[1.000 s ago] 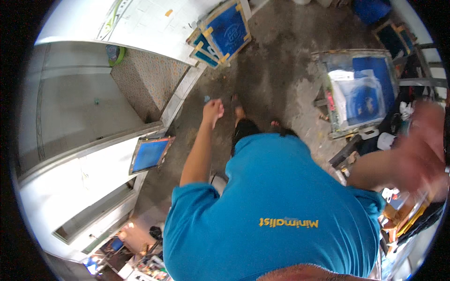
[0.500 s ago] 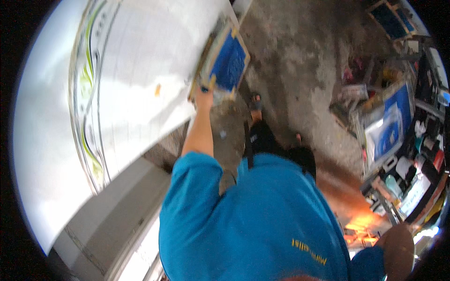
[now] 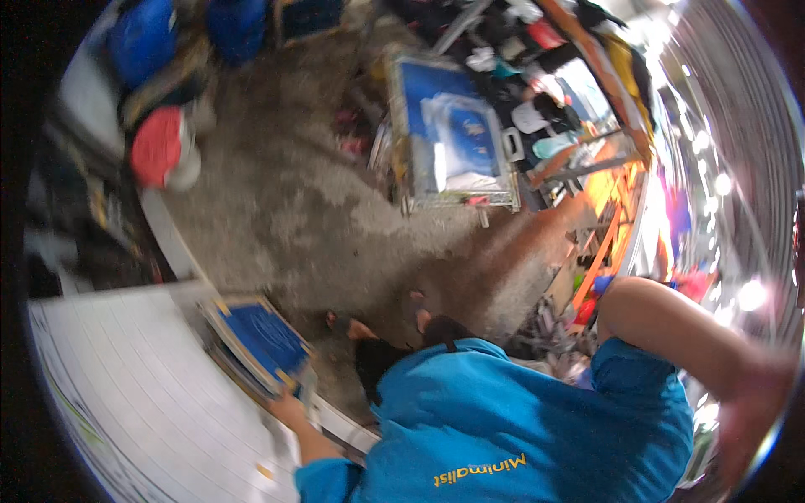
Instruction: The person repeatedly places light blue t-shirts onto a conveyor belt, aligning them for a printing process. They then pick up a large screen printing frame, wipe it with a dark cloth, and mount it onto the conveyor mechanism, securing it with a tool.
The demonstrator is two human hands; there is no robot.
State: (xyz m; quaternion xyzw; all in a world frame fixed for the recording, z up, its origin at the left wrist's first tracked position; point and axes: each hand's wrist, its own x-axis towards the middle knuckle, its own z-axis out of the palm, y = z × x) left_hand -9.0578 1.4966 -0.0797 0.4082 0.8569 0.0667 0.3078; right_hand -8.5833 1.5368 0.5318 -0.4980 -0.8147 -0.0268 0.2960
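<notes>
My left hand (image 3: 288,407) grips the near corner of a silk-screen frame (image 3: 260,337) with blue mesh and a wooden border bearing yellowish tape. The frame appears stacked on other frames at the edge of a long white printing table (image 3: 151,369). Faint pale lines mark the blue mesh. My right arm is bent and raised at the far right, where my right hand (image 3: 759,402) is smeared by motion, so its fingers cannot be made out. Nothing can be seen in that hand.
Another blue screen frame (image 3: 457,130) with a white patch leans by a cluttered shelf (image 3: 537,109). Blue drums (image 3: 142,42) and a red-lidded bucket (image 3: 159,147) stand at the far left. Orange metal bars (image 3: 599,260) rise at right, beyond the stained concrete floor (image 3: 293,201).
My view has swung to the right, so the table and stacked frames sit lower left. My left hand stays at the frame's corner. My right arm has come up into view at the right.
</notes>
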